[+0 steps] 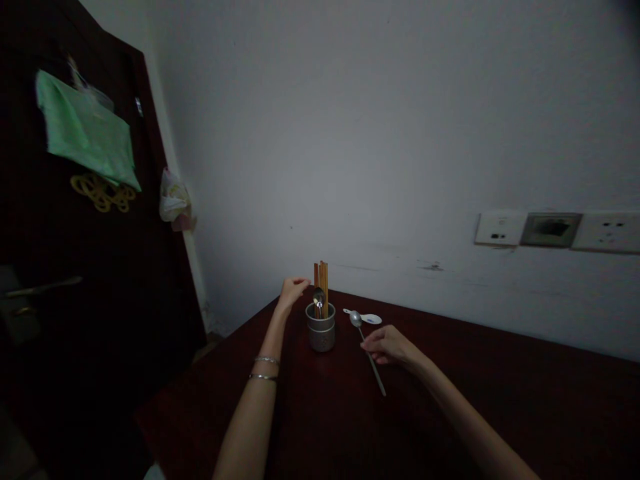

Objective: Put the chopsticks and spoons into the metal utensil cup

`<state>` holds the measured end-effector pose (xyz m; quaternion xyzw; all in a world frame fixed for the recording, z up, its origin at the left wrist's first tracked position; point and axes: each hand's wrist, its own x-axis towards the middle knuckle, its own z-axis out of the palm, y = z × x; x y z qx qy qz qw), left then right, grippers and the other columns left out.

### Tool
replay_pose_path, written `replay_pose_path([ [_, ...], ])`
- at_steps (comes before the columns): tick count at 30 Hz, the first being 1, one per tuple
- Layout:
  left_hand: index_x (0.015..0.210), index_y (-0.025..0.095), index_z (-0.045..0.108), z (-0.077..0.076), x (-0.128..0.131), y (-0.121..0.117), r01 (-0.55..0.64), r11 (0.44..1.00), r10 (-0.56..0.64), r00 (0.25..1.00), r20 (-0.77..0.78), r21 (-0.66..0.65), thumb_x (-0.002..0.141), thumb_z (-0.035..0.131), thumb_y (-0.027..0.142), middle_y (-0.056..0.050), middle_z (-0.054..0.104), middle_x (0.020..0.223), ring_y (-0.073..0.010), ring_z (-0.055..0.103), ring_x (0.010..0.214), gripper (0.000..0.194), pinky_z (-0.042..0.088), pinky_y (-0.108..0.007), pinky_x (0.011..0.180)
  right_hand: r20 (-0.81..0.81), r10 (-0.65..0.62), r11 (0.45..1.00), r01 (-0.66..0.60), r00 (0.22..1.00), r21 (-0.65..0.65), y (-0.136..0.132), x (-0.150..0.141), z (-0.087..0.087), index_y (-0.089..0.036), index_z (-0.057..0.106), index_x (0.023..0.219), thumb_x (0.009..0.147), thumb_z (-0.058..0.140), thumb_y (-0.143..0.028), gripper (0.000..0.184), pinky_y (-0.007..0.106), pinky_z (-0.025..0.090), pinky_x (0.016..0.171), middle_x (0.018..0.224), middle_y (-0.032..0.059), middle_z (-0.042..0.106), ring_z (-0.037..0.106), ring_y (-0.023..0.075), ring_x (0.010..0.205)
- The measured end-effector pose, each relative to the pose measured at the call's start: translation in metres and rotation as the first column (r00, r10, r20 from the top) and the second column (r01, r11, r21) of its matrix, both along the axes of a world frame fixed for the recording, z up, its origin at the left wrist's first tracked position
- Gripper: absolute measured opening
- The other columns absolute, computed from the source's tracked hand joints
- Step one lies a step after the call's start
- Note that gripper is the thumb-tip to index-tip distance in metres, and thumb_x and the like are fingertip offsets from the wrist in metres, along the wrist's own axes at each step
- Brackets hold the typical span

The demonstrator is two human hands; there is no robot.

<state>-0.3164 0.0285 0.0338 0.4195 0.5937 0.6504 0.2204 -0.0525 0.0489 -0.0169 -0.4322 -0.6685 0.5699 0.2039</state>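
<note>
A long-handled metal spoon [379, 375] slants across the space in front of me, bowl up and to the left. My right hand [393, 345] pinches its handle near the middle. A grey metal cup [321, 336] stands upright on the table, with several wooden chopsticks [324, 281] and a shiny metal spoon [319, 297] sticking up out of it. My left hand [293, 291] is just left of the chopsticks with its fingertips closed together; whether they touch or hold anything is unclear. Behind the held spoon's bowl lies a white spoon [371, 319].
The dark red table [330, 413] meets a pale wall [350, 147] at the back. Wall sockets [500, 229] are at the right. On the left is a dark door [100, 267] with a green cloth [90, 127] hanging on it, and a plastic bag [173, 199] hangs nearby.
</note>
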Motion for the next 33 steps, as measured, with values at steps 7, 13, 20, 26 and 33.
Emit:
replay_pose_path([
  [7,0.063,0.012,0.068,0.001,0.017,-0.001,0.129,0.992,-0.126,0.981,-0.150,0.011,0.056,0.071,0.027,-0.008,0.066,0.064,-0.0138,0.056,0.056,0.016,0.041,-0.023,0.052,0.159,0.107,0.994,-0.102,0.981,-0.039,-0.018,0.003,-0.024,-0.013,0.058,0.050,0.062,0.067,-0.021,0.017,0.016,0.047,0.043,0.045,-0.0009,0.055,0.053,0.0067,0.042],
  [13,0.064,0.012,0.066,-0.009,0.014,0.008,0.175,0.984,-0.178,0.971,-0.160,-0.033,0.057,0.070,0.026,-0.006,0.065,0.062,-0.0115,0.055,0.052,0.016,0.041,-0.022,0.051,0.206,0.154,0.988,-0.150,0.966,-0.036,-0.022,-0.006,-0.034,-0.013,0.055,0.046,0.060,0.069,-0.021,0.021,0.017,0.048,0.044,0.041,-0.0016,0.054,0.054,0.0080,0.041],
  [20,0.066,0.012,0.061,-0.028,0.003,0.022,0.253,0.964,-0.264,0.950,-0.167,-0.082,0.048,0.075,0.021,-0.001,0.062,0.055,-0.0109,0.055,0.049,0.024,0.040,-0.021,0.050,0.285,0.111,0.992,-0.123,0.952,0.023,-0.029,-0.011,-0.026,-0.015,0.053,0.040,0.057,0.070,-0.019,0.024,0.020,0.049,0.044,0.041,0.0005,0.055,0.059,0.0133,0.045],
  [26,0.074,0.011,0.062,-0.028,0.000,0.017,0.329,0.928,-0.360,0.914,-0.188,-0.176,0.047,0.074,0.018,-0.001,0.062,0.056,-0.0114,0.056,0.051,0.031,0.040,-0.021,0.051,0.366,0.076,0.993,-0.103,0.927,0.056,-0.028,-0.017,-0.027,-0.015,0.051,0.036,0.055,0.071,-0.017,0.027,0.022,0.050,0.045,0.044,0.0031,0.057,0.062,0.0172,0.050],
  [33,0.063,0.013,0.057,-0.032,-0.007,0.020,0.323,0.930,-0.358,0.902,-0.241,-0.174,0.052,0.071,0.025,0.000,0.059,0.052,-0.0092,0.052,0.046,0.022,0.034,-0.019,0.045,0.370,0.069,0.992,-0.105,0.926,0.077,-0.036,-0.016,-0.021,-0.015,0.050,0.037,0.057,0.070,-0.016,0.029,0.025,0.051,0.045,0.043,0.0029,0.056,0.059,0.0163,0.045],
])
